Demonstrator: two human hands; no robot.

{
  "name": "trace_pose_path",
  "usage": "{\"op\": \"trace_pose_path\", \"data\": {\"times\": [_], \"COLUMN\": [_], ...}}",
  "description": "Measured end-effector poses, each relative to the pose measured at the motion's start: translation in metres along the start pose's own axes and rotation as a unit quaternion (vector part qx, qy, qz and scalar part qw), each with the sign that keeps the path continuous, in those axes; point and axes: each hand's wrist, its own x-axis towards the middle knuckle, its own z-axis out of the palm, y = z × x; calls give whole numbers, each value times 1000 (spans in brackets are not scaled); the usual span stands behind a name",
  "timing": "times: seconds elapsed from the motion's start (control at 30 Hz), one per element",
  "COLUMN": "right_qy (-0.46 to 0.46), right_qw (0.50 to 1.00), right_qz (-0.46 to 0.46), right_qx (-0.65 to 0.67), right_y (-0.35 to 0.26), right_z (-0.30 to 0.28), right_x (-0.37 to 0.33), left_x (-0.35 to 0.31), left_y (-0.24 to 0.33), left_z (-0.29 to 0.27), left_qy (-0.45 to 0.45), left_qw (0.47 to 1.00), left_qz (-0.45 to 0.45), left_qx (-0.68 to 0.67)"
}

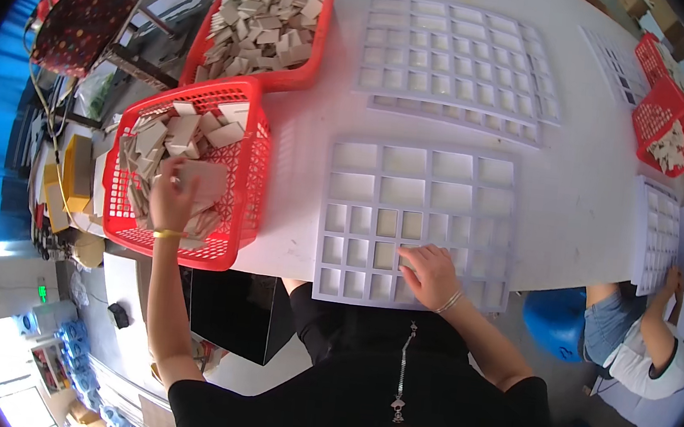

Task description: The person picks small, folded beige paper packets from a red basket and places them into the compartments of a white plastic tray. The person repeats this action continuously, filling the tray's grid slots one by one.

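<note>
My left hand (173, 197) reaches into a red plastic basket (255, 179) at the left, over flat off-white tiles (150, 139). Its thumb and fingers look apart, with no tile plainly held. Over a white compartment tray (426, 149) in front of me is my right hand (432, 275), its fingers bent and drawn together at one of the small compartments. Whatever lies under those fingertips is hidden. Beside them, a few small compartments hold beige pieces (388, 222).
Behind the near basket stands another red basket (325, 32) full of smaller tiles. More white compartment trays (459, 55) lie stacked farther back. At the right, another person (648, 350) sits by a tray (655, 234), with red baskets (672, 123) beyond.
</note>
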Motion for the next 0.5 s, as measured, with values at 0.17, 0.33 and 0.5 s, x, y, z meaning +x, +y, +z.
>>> {"op": "trace_pose_path", "data": {"times": [0.17,0.33,0.5], "right_qy": [65,74,184], "right_qw": [922,855,950], "right_qz": [119,166,42], "right_qx": [361,485,247], "right_y": [-32,-32,4], "right_z": [-5,-10,-25], "right_x": [41,61,39], "left_x": [-49,-100,-94], "left_y": [97,162,186], "left_z": [20,115,126], "left_qy": [17,-153,-389], "left_qw": [927,880,722], "left_qz": [63,96,-68], "left_qx": [-369,-439,-569]}}
